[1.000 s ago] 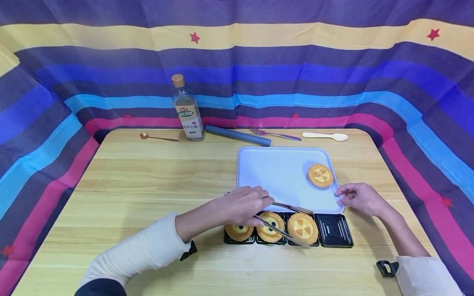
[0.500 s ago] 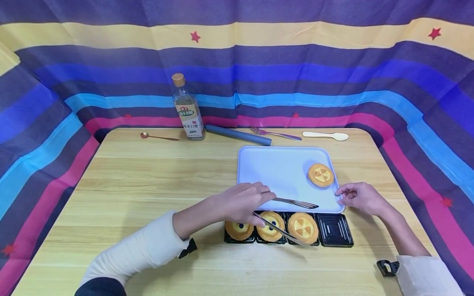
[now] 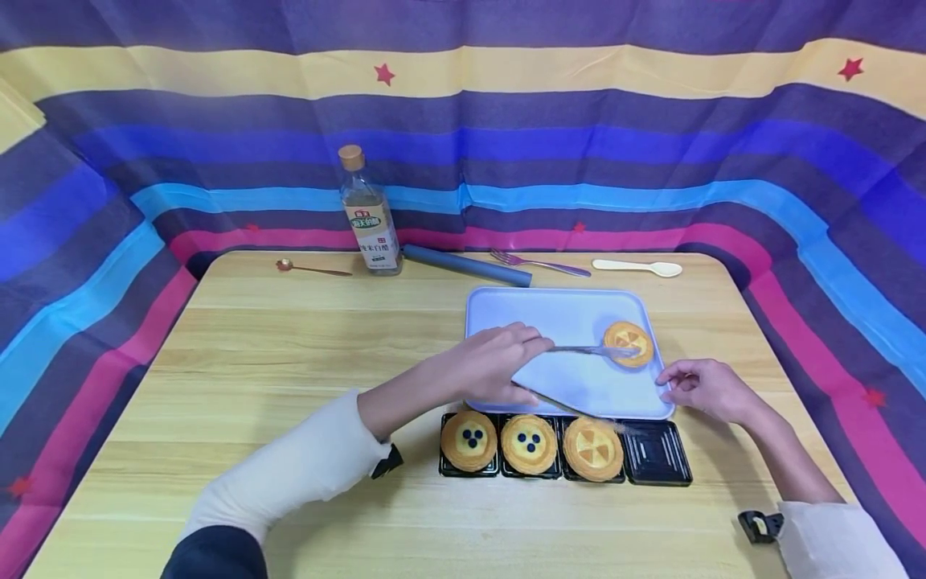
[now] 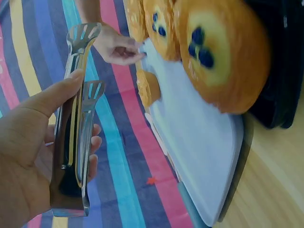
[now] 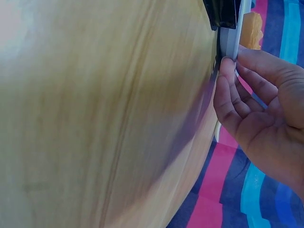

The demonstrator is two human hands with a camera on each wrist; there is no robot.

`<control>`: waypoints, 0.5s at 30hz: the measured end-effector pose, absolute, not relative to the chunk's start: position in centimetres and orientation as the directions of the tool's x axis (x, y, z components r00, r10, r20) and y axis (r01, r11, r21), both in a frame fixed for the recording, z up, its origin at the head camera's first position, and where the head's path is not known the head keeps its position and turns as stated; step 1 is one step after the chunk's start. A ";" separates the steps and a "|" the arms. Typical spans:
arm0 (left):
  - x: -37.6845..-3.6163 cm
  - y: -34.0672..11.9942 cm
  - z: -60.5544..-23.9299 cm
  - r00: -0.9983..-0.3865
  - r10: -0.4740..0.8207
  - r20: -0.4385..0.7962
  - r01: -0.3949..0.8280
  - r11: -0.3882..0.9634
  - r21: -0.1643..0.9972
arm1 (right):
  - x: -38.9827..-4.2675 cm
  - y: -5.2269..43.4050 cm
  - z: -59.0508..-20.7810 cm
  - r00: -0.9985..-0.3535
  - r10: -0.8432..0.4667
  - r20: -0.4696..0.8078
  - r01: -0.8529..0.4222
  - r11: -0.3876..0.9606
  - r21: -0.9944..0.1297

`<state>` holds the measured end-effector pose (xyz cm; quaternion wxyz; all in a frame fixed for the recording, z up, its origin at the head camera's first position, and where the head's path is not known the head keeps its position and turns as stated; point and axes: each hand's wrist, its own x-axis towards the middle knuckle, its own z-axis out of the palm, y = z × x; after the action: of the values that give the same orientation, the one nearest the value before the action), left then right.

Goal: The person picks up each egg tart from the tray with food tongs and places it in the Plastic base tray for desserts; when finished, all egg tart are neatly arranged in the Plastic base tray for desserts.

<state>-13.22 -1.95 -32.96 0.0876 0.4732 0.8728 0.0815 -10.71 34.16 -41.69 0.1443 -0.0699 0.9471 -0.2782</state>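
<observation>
Staged tabletop set, striped backdrop (image 3: 463, 104), wooden table (image 3: 289, 362)

Bright, even light, soft shadows under the arms; head view bends at its edges, both wrist views blurred.

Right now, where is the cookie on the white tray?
In the head view, the cookie lies at the right side of the white tray, under the upper tip of the tongs, just beyond the right hand.
</observation>
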 end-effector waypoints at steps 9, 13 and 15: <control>-16.6 0.5 -33.6 -0.613 0.780 -0.123 0.757 0.625 0.193 | -10.8 34.3 -41.9 -0.949 -0.220 -0.224 -0.061 0.829 -0.556; -17.6 1.8 -34.4 -0.630 0.765 -0.133 0.747 0.644 0.165 | -10.8 34.6 -42.0 -0.951 -0.230 -0.207 -0.077 0.823 -0.563; -18.1 2.3 -34.7 -0.638 0.758 -0.133 0.742 0.652 0.156 | -10.8 34.6 -42.1 -0.950 -0.235 -0.207 -0.077 0.816 -0.573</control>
<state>-18.05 2.33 -34.74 0.0936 0.4150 0.9040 0.0431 -10.84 34.62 -42.07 0.1352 -0.0827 0.9432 -0.2922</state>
